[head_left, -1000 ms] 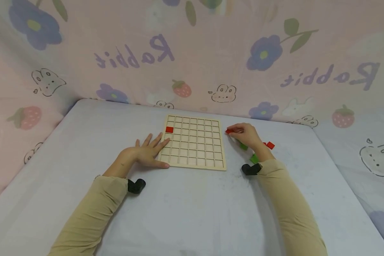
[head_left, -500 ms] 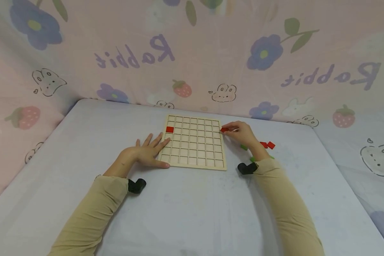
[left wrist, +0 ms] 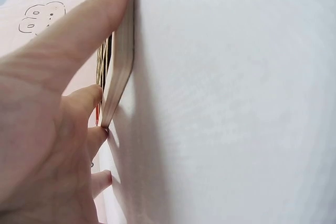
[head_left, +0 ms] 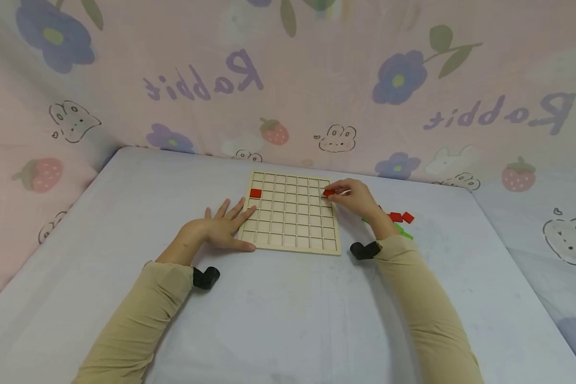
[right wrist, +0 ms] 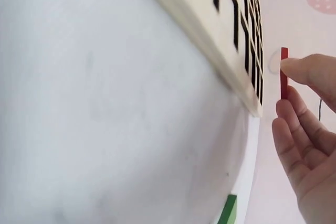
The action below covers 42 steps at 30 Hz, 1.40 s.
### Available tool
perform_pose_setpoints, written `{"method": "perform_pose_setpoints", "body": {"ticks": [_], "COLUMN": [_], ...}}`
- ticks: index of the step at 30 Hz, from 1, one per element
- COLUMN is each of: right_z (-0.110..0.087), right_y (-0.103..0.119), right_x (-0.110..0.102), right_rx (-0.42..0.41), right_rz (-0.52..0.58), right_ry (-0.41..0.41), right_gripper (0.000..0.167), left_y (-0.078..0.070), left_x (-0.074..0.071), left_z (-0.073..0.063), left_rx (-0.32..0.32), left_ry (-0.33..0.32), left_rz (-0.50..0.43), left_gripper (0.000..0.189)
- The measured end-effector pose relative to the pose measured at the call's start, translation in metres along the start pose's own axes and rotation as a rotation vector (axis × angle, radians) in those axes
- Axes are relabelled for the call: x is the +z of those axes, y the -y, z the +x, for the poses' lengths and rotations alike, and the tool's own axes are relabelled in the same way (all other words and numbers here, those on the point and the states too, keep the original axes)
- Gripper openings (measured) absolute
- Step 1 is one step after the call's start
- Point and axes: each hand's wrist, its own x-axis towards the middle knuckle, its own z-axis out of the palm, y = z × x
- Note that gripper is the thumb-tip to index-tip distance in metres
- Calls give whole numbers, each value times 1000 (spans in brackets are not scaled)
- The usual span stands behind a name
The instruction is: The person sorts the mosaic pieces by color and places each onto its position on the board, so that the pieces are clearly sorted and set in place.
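Note:
A pale wooden grid board (head_left: pixel 290 252) lies flat on the table, with one red square tile (head_left: pixel 255 193) set in a cell of its left column. My left hand (head_left: pixel 219 228) rests with fingers spread over the board's left edge and lower left corner; the left wrist view shows the thumb (left wrist: pixel 79 35) along the board's side. Between thumb and fingertips my right hand (head_left: pixel 357 200) pinches a second red tile (head_left: pixel 328 193) over the board's right edge. In the right wrist view that held tile (right wrist: pixel 284 74) stands edge-on, apart from the board (right wrist: pixel 210 51).
Right of the board, partly behind the right wrist, lie several loose red tiles (head_left: pixel 396 217) and green tiles (head_left: pixel 403 231). A white cloth covers the table (head_left: pixel 278 314). A printed curtain (head_left: pixel 297 80) stands along the far edge.
My right hand has carried its red tile leftward, from beside the board to over its right edge. More loose tiles show behind the wrist. The left hand stays in place.

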Motion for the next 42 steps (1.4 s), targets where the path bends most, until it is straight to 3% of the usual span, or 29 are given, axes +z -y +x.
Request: {"method": "perform_pose_setpoints", "body": {"ticks": [18,30,42], "right_z": [9,16,22], "right_y": [12,22,36], "right_x": [14,22,29], "right_rx": [-70,-50,-92], "right_rz": [-4,34,54], "right_ry": [14,44,63], "right_gripper": [28,27,27], "left_y": [2,2,1], "left_x": [0,2,1], "left_z": [0,3,0], "left_rx": [4,3,8], "left_ry": [4,-1,-5], "left_rz": [-5,18,15], "left_gripper": [102,99,98]}}
